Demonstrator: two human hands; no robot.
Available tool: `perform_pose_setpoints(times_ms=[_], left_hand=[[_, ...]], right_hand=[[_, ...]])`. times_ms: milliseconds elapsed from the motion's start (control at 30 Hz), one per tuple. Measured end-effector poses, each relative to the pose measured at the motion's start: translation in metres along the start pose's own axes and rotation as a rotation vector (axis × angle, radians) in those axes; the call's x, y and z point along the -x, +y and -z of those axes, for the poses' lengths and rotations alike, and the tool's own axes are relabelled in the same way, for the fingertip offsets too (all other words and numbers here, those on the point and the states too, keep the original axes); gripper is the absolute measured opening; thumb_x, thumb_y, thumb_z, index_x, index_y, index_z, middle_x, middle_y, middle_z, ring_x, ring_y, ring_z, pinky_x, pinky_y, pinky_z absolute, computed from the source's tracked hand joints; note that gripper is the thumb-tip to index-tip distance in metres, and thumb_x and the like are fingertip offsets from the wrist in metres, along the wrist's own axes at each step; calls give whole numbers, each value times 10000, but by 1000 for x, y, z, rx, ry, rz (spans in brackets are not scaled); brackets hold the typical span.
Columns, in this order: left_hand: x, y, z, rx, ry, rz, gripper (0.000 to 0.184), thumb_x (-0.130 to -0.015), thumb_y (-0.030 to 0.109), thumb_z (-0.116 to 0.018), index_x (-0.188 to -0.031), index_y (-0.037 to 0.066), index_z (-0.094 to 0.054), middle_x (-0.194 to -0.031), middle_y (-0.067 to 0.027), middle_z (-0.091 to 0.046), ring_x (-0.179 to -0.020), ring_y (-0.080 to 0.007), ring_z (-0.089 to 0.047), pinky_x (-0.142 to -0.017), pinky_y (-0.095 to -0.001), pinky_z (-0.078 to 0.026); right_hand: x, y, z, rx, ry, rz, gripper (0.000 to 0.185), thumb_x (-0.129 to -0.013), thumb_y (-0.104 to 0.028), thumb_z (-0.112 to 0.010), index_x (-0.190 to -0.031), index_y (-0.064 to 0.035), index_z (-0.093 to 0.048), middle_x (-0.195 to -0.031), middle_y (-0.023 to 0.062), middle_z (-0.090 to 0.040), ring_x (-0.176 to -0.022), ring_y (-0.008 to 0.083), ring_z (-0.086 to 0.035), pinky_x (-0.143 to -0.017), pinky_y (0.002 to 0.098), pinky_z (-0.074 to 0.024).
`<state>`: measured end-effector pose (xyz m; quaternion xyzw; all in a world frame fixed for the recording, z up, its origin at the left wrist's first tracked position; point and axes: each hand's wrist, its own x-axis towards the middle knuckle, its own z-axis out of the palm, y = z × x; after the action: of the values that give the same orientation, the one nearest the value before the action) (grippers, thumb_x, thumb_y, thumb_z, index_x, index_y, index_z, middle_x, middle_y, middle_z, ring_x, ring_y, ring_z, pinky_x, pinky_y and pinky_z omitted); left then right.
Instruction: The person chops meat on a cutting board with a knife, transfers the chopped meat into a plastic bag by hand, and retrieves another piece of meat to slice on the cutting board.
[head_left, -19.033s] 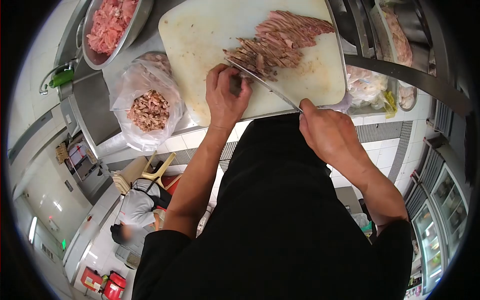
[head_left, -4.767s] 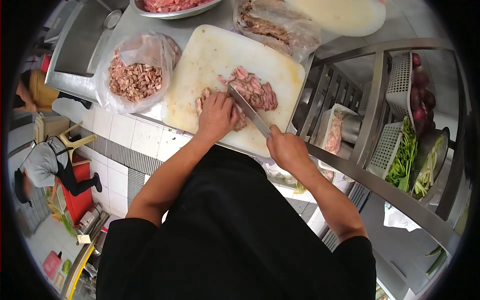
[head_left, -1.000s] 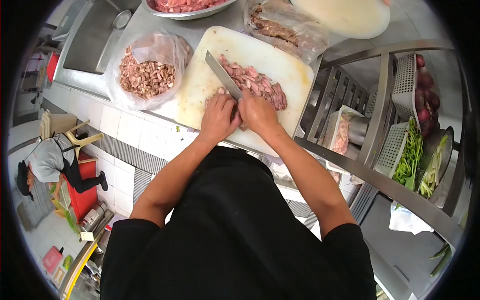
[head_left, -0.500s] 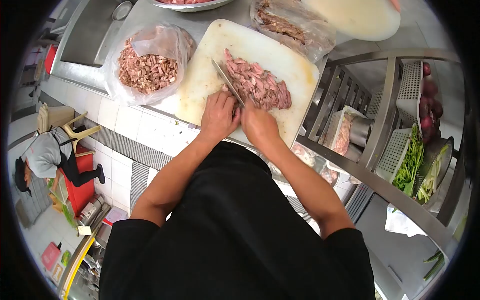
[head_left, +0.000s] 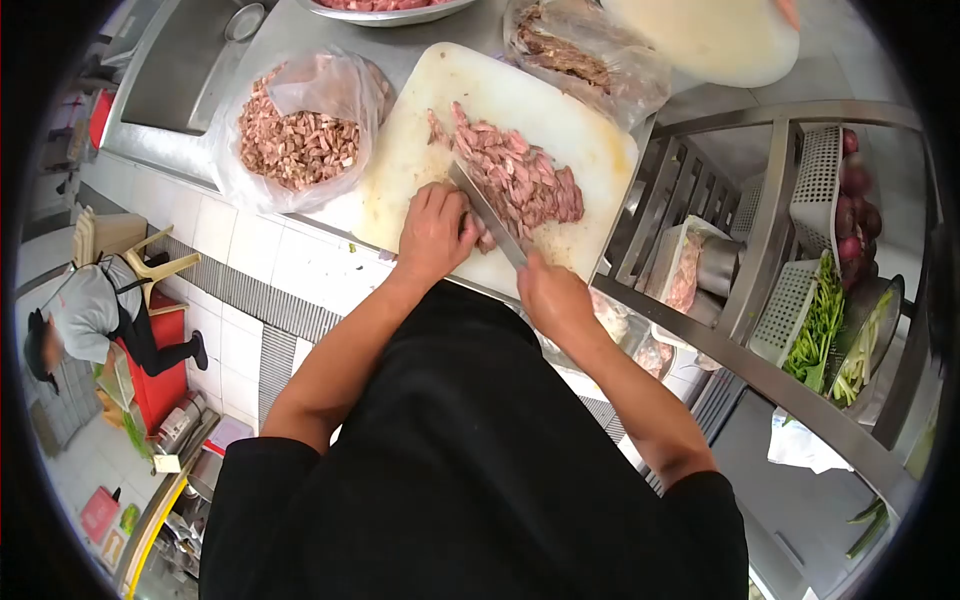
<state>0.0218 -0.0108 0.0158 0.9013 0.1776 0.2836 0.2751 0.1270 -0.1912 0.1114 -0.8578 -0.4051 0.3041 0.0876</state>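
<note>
On the white cutting board [head_left: 400,190] lies a spread pile of sliced pinkish-brown meat [head_left: 520,175]. My right hand [head_left: 553,293] is closed round the handle of a knife [head_left: 490,213], whose blade points up and left along the pile's near-left edge. Just left of the blade, my left hand [head_left: 436,232] has its fingers curled over a small portion of meat [head_left: 484,238], mostly covered by the fingers. A clear plastic bag [head_left: 375,95] left of the board holds small chopped meat pieces [head_left: 300,145].
Behind the board are a metal bowl [head_left: 400,14] of raw meat, a bag of darker meat [head_left: 570,60] and another board [head_left: 710,35]. A sink [head_left: 185,70] is at left. Onions [head_left: 855,210] and greens [head_left: 815,330] fill a right-hand rack. A person [head_left: 90,310] bends at far left.
The knife and my right hand have moved right and toward me, away from my left hand. A few meat pieces now lie at the pile's upper left. My left hand has barely shifted.
</note>
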Motion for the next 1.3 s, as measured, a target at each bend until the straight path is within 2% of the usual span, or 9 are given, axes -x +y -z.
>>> perform_pose_setpoints(times_ms=[100, 267, 367, 533, 633, 767, 1033, 1233, 1300], left_hand=[[2, -3, -4, -23, -18, 42, 312, -765, 66, -716, -1052, -26, -636, -1117, -187, -605, -1059, -383, -571, -936, -468, -489], [1, -1, 0, -16, 5, 24, 308, -762, 54, -708, -1049, -28, -631, -1090, -187, -604, -1038, -392, -575, -935, -476, -489], [0, -2, 13, 46, 36, 33, 297, -763, 31, -689, -1051, -15, -632, -1091, -181, -597, -1051, -394, -572, -930, -469, -490], [3, -6, 16, 43, -2, 69, 270, -761, 44, -683, -1025, 6, -644, -1106, -177, -603, -1019, -378, -577, -927, -469, -490], [4, -8, 4, 28, -10, 50, 276, -765, 23, -681, -1034, -7, -626, -1115, -187, -598, -1046, -392, -582, -930, -469, -496], [4, -8, 2, -6, 3, 54, 256, -773, 38, -689, -1015, -19, -632, -1091, -187, -607, -1017, -377, -584, -913, -455, -501], [4, -7, 12, 53, 54, 39, 298, -760, 43, -697, -1050, 1, -644, -1107, -176, -611, -1023, -373, -591, -920, -464, -493], [11, -9, 12, -4, 21, 71, 287, -761, 45, -695, -1043, 16, -645, -1108, -158, -609, -1013, -371, -593, -916, -462, -491], [12, -12, 6, -14, 22, 46, 282, -761, 45, -696, -1038, 14, -648, -1099, -163, -610, -1010, -370, -595, -913, -460, -494]], right_hand=[[-39, -9, -21, 30, 67, 59, 213, -996, -145, -482, -1063, 45, -550, -786, 302, -702, -750, 494, -709, -708, 584, -565], [-102, -46, -12, -10, 205, 166, 220, -994, -156, -493, -1062, 41, -562, -816, 310, -705, -774, 503, -710, -722, 598, -562], [-94, -40, 3, -12, 235, 167, 250, -1022, -231, -548, -1101, 5, -564, -760, 287, -685, -730, 492, -686, -684, 611, -531], [-7, -13, 35, 23, 69, 122, 241, -1022, -191, -505, -1127, 13, -575, -718, 274, -677, -693, 496, -675, -690, 604, -529], [5, -3, 13, 41, -19, 36, 247, -1021, -193, -506, -1116, 26, -572, -701, 272, -671, -686, 498, -674, -673, 606, -532], [-44, -12, -24, 57, 91, 124, 221, -1008, -170, -513, -1055, 40, -565, -724, 283, -687, -688, 480, -703, -650, 586, -561], [-84, -38, 2, 10, 244, 222, 219, -1006, -195, -529, -1019, 17, -583, -731, 277, -692, -712, 473, -708, -672, 582, -561], [3, -11, 22, -21, 112, 146, 244, -1021, -238, -557, -1114, -13, -571, -735, 275, -676, -715, 493, -677, -693, 606, -520], [10, -10, 15, 38, -49, 37, 206, -1000, -161, -514, -1063, 30, -554, -733, 270, -689, -738, 490, -701, -705, 598, -542]])
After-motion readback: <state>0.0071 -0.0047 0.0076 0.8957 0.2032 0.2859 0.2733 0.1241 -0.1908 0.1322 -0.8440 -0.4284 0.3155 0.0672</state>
